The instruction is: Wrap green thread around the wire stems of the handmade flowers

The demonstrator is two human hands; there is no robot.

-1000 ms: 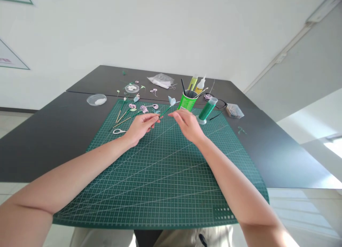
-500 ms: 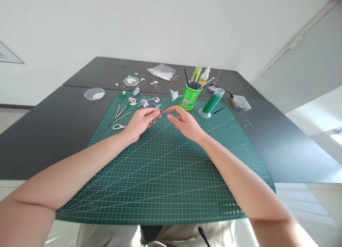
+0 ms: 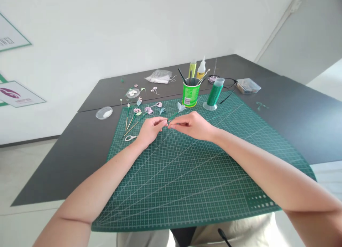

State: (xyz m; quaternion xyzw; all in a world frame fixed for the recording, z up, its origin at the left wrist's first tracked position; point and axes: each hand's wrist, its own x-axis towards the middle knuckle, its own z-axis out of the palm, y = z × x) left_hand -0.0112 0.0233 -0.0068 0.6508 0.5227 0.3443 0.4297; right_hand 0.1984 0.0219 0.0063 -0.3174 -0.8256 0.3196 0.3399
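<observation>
A pale blue flower [image 3: 181, 107] on a green stem points up and to the right between my hands. My left hand [image 3: 153, 130] pinches the lower stem. Beside it, my right hand [image 3: 191, 125] has thumb and forefinger pressed together near the stem; whatever lies between those fingertips is too small to make out. Behind my left hand is a blue leafy piece [image 3: 161, 111]. Several stemmed flowers, including a purple one [image 3: 148, 111], lie left of it, and white-handled scissors [image 3: 130, 138] are partly covered by my left hand.
The green cutting mat [image 3: 187, 183] lies on a dark table [image 3: 64, 158]. Behind my right hand stand a green can [image 3: 190, 93] with tools and a green thread spool [image 3: 215, 93]. Farther back are glasses [image 3: 229, 83], a clear box [image 3: 248, 86], glue bottle [image 3: 201, 68] and plastic bag [image 3: 159, 76].
The view has turned and tilted. My right thumb and forefinger, apart before, have closed together near the stem. My left hand still holds the flower.
</observation>
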